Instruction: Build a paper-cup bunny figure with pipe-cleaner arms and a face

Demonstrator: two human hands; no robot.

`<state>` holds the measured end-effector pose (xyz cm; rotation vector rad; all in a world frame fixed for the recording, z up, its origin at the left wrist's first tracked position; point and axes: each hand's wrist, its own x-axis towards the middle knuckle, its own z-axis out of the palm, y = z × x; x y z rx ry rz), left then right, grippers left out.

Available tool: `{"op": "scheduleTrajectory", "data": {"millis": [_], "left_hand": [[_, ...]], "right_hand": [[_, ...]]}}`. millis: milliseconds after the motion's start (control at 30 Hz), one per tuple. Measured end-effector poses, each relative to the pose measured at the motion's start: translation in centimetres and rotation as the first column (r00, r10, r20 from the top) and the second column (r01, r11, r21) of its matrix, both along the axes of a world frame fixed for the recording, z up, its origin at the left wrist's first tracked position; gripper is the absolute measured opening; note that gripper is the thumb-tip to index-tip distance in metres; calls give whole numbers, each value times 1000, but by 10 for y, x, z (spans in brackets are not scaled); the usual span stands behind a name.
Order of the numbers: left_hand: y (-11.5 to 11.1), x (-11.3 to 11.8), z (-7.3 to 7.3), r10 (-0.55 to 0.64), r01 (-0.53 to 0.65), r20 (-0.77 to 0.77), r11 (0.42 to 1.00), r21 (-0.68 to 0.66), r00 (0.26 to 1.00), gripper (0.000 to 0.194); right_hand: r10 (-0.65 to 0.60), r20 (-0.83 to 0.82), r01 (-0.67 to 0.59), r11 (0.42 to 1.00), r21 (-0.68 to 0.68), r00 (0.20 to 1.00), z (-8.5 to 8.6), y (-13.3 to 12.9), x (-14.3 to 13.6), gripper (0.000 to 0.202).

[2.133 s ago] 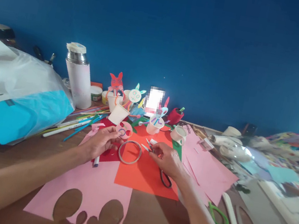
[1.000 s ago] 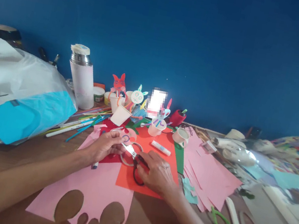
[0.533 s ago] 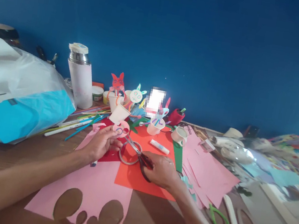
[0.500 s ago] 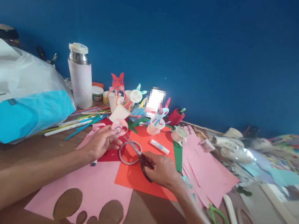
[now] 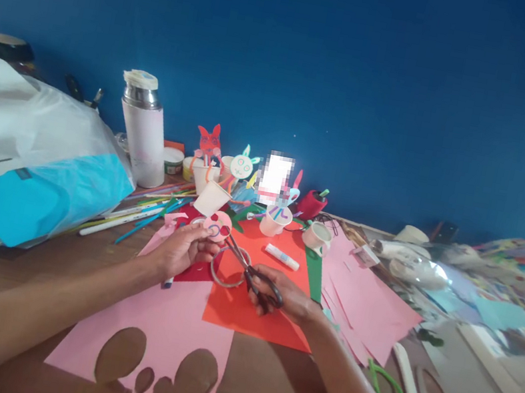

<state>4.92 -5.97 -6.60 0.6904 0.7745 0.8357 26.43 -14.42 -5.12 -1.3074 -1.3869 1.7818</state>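
My left hand (image 5: 186, 249) pinches a small round pink paper cutout (image 5: 217, 226) that has openings in it and a drawn circle. My right hand (image 5: 278, 294) is closed around the dark handles of a pair of scissors (image 5: 242, 255), whose blades point up and left to the cutout's edge. Below the blades a pale ring (image 5: 213, 270) lies across red and orange paper (image 5: 252, 313). Nearer to me is a pink sheet (image 5: 168, 329) with several round holes cut out of it. A glue stick (image 5: 282, 257) rests on the orange paper.
Paper cups (image 5: 212, 198) with paper animal faces stand at the back, beside a white flask (image 5: 144, 135). Pink sheets (image 5: 367, 293) lie to the right, near a green looped strip (image 5: 385, 385). At left sits a plastic bag (image 5: 61, 127) with blue paper.
The pink cutout has turned in my left hand and shifted slightly right. My right hand has rolled, so the scissors' handles show more, and their blades point more steeply upward.
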Motion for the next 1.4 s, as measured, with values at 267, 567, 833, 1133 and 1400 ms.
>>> {"op": "scheduleTrajectory", "data": {"millis": [267,567,833,1133,1400], "left_hand": [[6,-2,-3,42,-42,-4,994,-105,999,5],[6,1,-9,-5,-3,-79,995,-96,997,5],[-3,3,-5,-131,125,-85,989,-75,988,4],[-7,5,1,-185,174,-103,979,-109,977,7],[-8,4,1,-223,217,-41,970,-111,974,11]], "right_hand": [[37,15,-37,999,11,999,-2,1,3,33],[49,18,-50,998,32,999,0,1,-1,31],[8,-26,-7,999,50,1000,-3,3,-9,30],[-35,-81,39,998,46,996,-8,3,-17,35],[-48,-112,54,997,53,993,-8,2,-20,33]]}}
